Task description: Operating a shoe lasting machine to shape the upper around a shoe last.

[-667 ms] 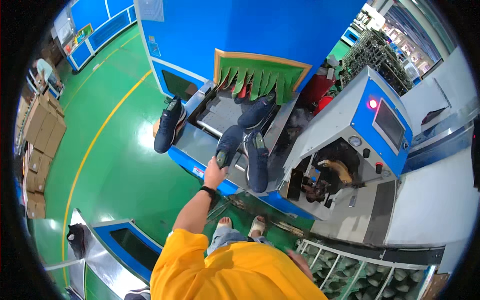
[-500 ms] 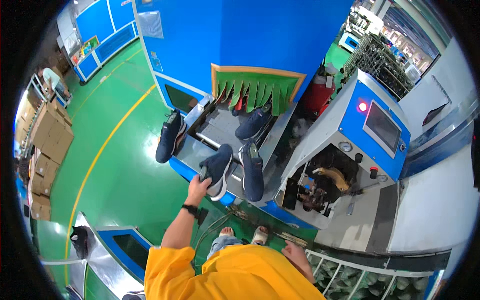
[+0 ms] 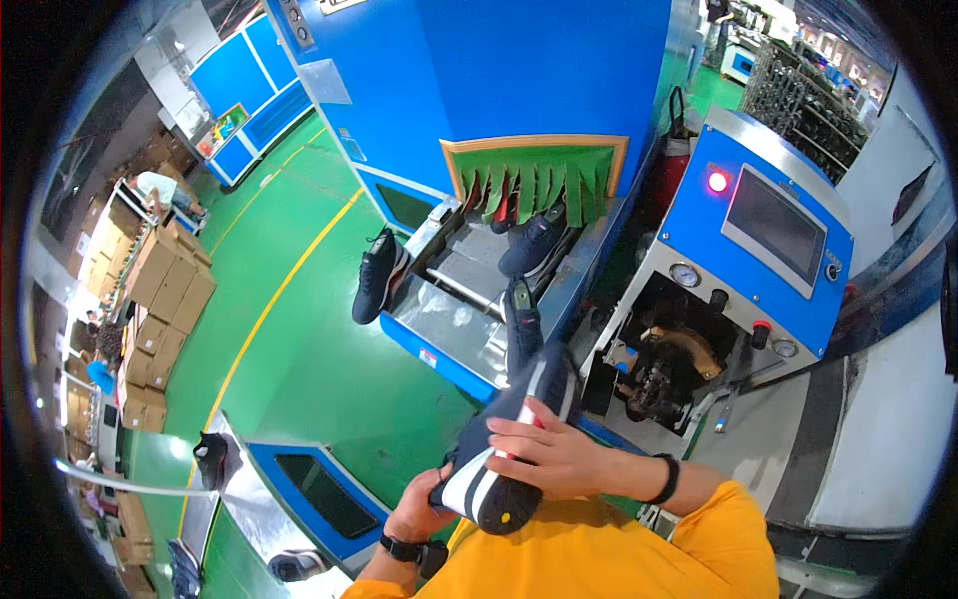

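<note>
Both hands, left (image 3: pixel 421 514) and right (image 3: pixel 559 459), are full with a dark sneaker (image 3: pixel 514 439); ahead, the near end of the metal tabletop (image 3: pixel 449 324) lies bare; one shoe (image 3: pixel 522 317) stands at its right edge; another shoe (image 3: pixel 529 245) blocks the green-fringed opening (image 3: pixel 534 190); the blue machine (image 3: pixel 748 250) walls the right side.

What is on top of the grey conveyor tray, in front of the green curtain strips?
Two dark shoes lie on the tray: one half under the green strips, one nearer its front edge. What lies behind the strips is hidden.
</note>
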`<state>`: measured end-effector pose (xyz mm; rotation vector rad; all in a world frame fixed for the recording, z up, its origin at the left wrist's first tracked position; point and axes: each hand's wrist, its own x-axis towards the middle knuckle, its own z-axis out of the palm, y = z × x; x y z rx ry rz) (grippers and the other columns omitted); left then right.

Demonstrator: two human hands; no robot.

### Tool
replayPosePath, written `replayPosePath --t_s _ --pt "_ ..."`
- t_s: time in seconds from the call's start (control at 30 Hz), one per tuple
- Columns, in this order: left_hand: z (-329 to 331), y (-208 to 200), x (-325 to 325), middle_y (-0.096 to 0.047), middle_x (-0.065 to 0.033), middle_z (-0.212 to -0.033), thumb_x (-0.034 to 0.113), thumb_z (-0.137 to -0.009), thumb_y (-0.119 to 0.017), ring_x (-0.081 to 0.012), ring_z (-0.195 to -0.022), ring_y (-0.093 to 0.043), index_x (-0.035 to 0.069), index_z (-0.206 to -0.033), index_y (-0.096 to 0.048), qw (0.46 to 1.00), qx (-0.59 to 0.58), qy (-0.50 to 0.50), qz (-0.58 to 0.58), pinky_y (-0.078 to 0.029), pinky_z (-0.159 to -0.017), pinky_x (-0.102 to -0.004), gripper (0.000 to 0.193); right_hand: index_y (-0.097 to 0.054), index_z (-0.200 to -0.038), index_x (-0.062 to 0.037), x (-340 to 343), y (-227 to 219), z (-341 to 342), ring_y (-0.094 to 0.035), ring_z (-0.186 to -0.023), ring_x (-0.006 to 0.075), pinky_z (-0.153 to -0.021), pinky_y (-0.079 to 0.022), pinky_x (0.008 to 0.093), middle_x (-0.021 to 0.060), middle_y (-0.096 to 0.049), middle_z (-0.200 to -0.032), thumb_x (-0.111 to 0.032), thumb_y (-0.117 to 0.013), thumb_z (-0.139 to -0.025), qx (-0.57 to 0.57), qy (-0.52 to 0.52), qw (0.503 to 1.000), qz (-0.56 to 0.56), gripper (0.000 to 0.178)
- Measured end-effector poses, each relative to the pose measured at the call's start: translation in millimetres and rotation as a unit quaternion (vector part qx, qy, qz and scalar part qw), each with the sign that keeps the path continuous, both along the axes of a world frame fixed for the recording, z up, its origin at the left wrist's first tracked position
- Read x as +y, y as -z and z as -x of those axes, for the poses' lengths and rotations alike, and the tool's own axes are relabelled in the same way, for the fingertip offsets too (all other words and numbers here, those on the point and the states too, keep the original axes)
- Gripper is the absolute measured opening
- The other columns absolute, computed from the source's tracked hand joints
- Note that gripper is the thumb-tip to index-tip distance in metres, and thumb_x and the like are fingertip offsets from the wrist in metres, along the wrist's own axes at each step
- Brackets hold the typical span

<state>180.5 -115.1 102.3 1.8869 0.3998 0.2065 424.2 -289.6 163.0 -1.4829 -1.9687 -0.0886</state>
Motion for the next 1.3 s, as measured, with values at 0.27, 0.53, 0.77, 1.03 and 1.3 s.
replayPosePath --t_s 0.27,0.53,0.77,1.03,1.3 --pt "-60 -19 -58 -0.068 -0.0184 -0.084 0.016 -0.096 -0.053 -0.0295 -0.069 -0.069 -0.006 -0.110 -0.061 0.879 0.087 -0.046 0.466 -0.058 -0.062 -0.0369 0.027 -0.039 -0.149 -0.0056 -109 -29 -37 -0.055 -0.126 0.0289 -0.107 -0.045 0.0428 0.0159 -0.053 -0.138 -0.033 -0.094 -0.061 0.473 0.140 0.843 0.216 0.108" --pt "-142 -5 -93 -0.064 -0.0074 -0.105 0.011 -0.095 -0.053 -0.0201 -0.098 -0.062 0.005 -0.104 -0.060 0.736 -0.028 0.013 0.676 -0.052 -0.088 -0.0401 0.014 -0.048 -0.143 0.0029 -167 38 -15 -0.067 -0.115 0.0300 -0.100 -0.055 0.0404 0.0212 -0.064 -0.131 -0.020 -0.066 -0.088 0.947 0.079 0.312 0.009 0.062" --pt "-165 16 -93 -0.061 -0.0017 -0.093 0.007 -0.093 -0.066 -0.0123 -0.082 -0.065 0.006 -0.105 -0.054 0.834 0.196 0.099 0.506 -0.050 -0.064 -0.0228 0.018 -0.047 -0.142 0.0053 -185 37 22 -0.070 -0.107 0.0300 -0.094 -0.058 0.0412 0.0210 -0.064 -0.130 -0.021 -0.068 -0.085 0.937 0.133 0.323 -0.008 0.067" --pt "-169 32 -70 -0.061 -0.0028 -0.090 0.002 -0.093 -0.064 -0.0145 -0.076 -0.061 0.006 -0.113 -0.057 0.792 0.179 0.106 0.574 -0.050 -0.068 -0.0269 0.021 -0.043 -0.144 0.0066 -148 31 54 -0.067 -0.113 0.0307 -0.098 -0.056 0.0417 0.0219 -0.061 -0.134 -0.022 -0.064 -0.085 0.936 0.195 0.271 -0.111 0.069" --pt "-170 43 -43 -0.066 -0.0051 -0.091 0.005 -0.096 -0.063 -0.0158 -0.078 -0.063 0.005 -0.113 -0.061 0.777 0.209 0.108 0.583 -0.050 -0.068 -0.0275 0.017 -0.045 -0.144 0.0051 -135 52 61 -0.065 -0.116 0.0304 -0.101 -0.053 0.0412 0.0218 -0.060 -0.136 -0.027 -0.062 -0.086 0.901 0.209 0.367 -0.100 0.069"
